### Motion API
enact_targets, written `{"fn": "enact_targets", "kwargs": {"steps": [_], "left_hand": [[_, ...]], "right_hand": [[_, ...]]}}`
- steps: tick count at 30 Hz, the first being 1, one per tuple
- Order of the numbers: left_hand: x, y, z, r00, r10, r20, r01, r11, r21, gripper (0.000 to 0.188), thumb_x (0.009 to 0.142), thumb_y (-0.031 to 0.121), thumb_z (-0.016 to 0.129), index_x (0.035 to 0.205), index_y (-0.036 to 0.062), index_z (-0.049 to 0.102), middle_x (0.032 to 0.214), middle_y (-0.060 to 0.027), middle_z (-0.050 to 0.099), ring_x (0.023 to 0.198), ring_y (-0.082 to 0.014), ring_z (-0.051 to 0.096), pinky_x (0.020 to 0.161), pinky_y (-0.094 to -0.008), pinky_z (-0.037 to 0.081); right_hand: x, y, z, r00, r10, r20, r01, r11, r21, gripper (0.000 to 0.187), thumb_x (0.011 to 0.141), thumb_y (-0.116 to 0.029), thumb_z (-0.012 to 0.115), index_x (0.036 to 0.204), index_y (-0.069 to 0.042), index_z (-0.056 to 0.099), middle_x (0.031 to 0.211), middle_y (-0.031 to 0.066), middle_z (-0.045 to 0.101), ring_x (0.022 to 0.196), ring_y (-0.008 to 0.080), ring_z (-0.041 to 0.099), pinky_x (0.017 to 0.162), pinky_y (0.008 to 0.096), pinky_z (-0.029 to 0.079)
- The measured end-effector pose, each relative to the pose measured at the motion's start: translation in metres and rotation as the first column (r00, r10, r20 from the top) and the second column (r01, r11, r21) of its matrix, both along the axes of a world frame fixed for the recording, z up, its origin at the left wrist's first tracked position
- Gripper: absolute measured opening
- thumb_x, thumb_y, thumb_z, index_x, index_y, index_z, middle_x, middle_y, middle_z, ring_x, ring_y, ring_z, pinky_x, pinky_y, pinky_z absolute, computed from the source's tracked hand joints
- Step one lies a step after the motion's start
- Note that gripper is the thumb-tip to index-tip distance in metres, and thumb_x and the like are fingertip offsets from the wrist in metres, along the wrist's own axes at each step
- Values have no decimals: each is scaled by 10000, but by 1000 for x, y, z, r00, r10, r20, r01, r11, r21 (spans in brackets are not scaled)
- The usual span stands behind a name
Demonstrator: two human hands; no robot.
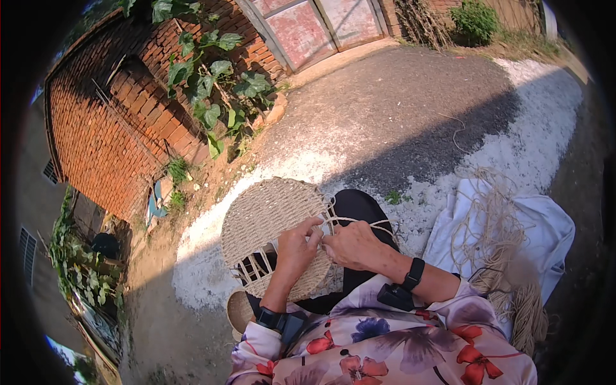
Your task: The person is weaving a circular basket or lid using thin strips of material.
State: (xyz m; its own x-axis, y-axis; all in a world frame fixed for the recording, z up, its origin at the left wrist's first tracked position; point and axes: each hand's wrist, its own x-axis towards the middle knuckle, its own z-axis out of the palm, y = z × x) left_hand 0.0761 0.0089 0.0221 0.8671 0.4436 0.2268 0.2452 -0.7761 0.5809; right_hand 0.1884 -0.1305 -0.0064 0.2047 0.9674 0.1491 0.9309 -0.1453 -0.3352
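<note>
A round, flat woven piece of tan cord [276,202] rests across my lap, with a dense weave at its far side. Bare strands [255,262] cross a gap in it, and dark trousers show through. My left hand [297,249] is closed over the piece near its right edge, thumb and forefinger pressed together. Close beside it, my right hand [356,247] is shut in a pinch at that edge. A pale cord [369,222] runs from there over my right knuckles. What exactly lies between the fingertips is hidden.
To my right, a white cloth sack [545,221] carries loose cord, and a thick tan hank [527,314] hangs beside it. A round tan object [240,310] stands low at my left. A brick wall [109,141], leafy vines [208,83] and a faded red door [301,32] lie beyond.
</note>
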Motion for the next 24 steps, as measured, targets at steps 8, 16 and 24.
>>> {"fn": "enact_targets", "kwargs": {"steps": [8, 16, 24], "left_hand": [[10, -12, -9, 992, 127, -18, -118, 957, 266, 165, 873, 252, 732, 986, 142, 779, 792, -152, 736, 734, -319, 726, 678, -408, 557], [11, -19, -14, 980, 196, -34, -166, 903, 397, 166, 862, 163, 677, 1026, 146, 693, 766, -158, 711, 728, -372, 701, 666, -490, 534], [5, -18, 2, 991, 119, -57, -108, 980, 169, 312, 890, 81, 607, 1192, 154, 625, 774, -220, 686, 764, -436, 683, 676, -542, 507]], "right_hand": [[5, -41, -21, 970, -64, -235, 146, 925, 351, 121, 920, -146, 619, 985, -46, 627, 895, 177, 632, 784, 392, 656, 673, 488, 518], [49, -110, -16, 899, -438, 17, 406, 847, 343, 52, 866, -52, 627, 913, -31, 630, 883, 139, 585, 807, 339, 645, 675, 456, 518], [-12, -28, -11, 997, -37, -61, 57, 933, 355, 214, 903, -162, 635, 1089, -64, 597, 905, 126, 573, 768, 319, 664, 601, 436, 526]]}}
